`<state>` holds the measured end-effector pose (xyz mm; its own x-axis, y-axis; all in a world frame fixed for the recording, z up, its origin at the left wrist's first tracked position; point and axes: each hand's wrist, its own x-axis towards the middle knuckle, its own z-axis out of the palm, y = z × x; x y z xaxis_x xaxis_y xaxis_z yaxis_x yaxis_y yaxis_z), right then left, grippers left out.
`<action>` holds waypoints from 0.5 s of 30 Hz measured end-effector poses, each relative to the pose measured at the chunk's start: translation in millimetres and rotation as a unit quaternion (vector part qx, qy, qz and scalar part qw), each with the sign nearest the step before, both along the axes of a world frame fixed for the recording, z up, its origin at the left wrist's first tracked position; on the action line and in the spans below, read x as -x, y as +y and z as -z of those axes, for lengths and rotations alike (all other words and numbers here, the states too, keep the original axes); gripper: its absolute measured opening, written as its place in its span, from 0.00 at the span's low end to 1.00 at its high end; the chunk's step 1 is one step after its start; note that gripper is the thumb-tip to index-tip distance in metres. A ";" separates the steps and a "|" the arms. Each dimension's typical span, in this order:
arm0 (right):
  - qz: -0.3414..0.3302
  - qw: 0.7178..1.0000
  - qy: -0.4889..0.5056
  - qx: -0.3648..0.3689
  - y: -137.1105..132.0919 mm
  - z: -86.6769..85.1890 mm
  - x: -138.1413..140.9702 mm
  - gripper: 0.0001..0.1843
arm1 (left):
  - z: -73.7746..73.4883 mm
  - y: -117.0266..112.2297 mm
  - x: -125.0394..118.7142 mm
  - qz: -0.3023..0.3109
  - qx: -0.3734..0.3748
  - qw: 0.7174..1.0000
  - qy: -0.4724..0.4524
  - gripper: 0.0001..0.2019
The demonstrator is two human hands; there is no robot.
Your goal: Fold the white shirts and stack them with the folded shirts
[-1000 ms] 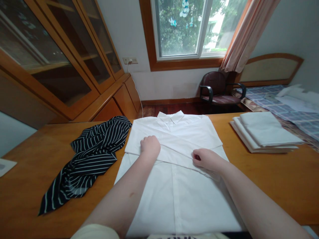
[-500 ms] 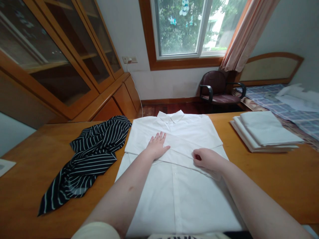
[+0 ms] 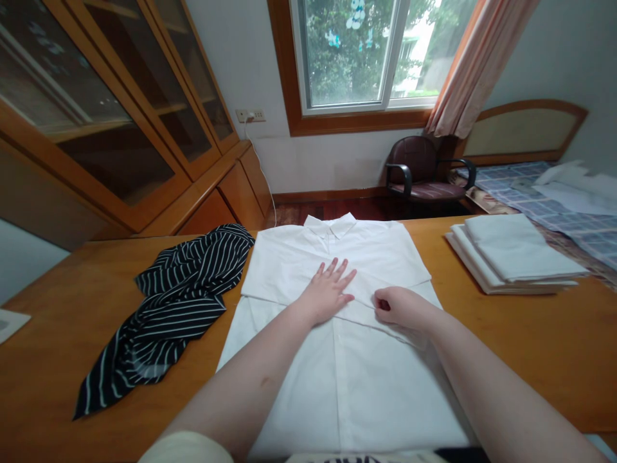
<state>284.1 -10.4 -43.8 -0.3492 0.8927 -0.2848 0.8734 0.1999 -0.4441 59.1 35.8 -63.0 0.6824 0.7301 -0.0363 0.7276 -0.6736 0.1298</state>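
A white collared shirt (image 3: 337,379) lies flat on the wooden table (image 3: 520,341), collar away from me, with its sleeves folded across the chest. My left hand (image 3: 329,292) rests flat and open on the folded sleeves near the shirt's middle, fingers stretched toward the collar. Just to its right, my right hand (image 3: 400,307) is closed, pinching the edge of the folded sleeve against the shirt.
A black garment with white stripes (image 3: 168,308) lies crumpled to the left of the shirt. A stack of folded white cloths (image 3: 511,254) sits at the table's right. Beyond the table are a dark armchair (image 3: 419,170), a bed (image 3: 563,206) and wooden cabinets (image 3: 120,128).
My left hand opened from a fist to a flat palm and slid right along the folded sleeves toward my right hand. The right hand stayed where it was.
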 end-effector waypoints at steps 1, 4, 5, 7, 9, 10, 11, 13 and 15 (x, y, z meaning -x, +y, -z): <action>-0.003 1.000 0.002 -0.002 -0.1 -0.5 -0.6 0.03 | 1.2 -3.9 -4.2 0.024 0.009 1.000 0.001 0.31; -0.010 1.000 0.009 0.000 -0.3 -2.6 -1.9 0.05 | 4.4 -10.9 -9.1 0.050 0.044 0.998 0.017 0.33; -0.007 1.000 0.014 0.000 0.0 -2.8 -1.8 0.07 | 4.6 -11.8 -8.7 0.052 0.055 0.997 0.020 0.33; 0.019 1.000 0.020 -0.011 1.3 -1.5 -0.1 0.13 | 3.1 -12.2 -6.8 0.059 0.076 0.995 0.023 0.32; 0.062 0.998 0.009 -0.032 3.3 1.9 2.9 0.15 | 0.4 -11.4 -4.9 0.071 0.090 0.993 0.023 0.30; 0.078 0.996 0.000 -0.041 4.4 4.0 4.5 0.14 | -0.8 -10.9 -4.2 0.078 0.095 0.992 0.022 0.30; 0.088 0.995 -0.010 -0.045 5.4 6.0 5.8 0.13 | -1.7 -10.3 -3.7 0.085 0.098 0.991 0.020 0.29; 0.095 0.995 -0.021 -0.039 7.1 8.8 7.2 0.12 | -2.2 -9.4 -3.2 0.096 0.107 0.990 0.013 0.28; 0.098 0.995 -0.016 -0.023 8.1 9.3 6.5 0.11 | -1.4 -8.8 -2.9 0.098 0.116 0.988 0.010 0.28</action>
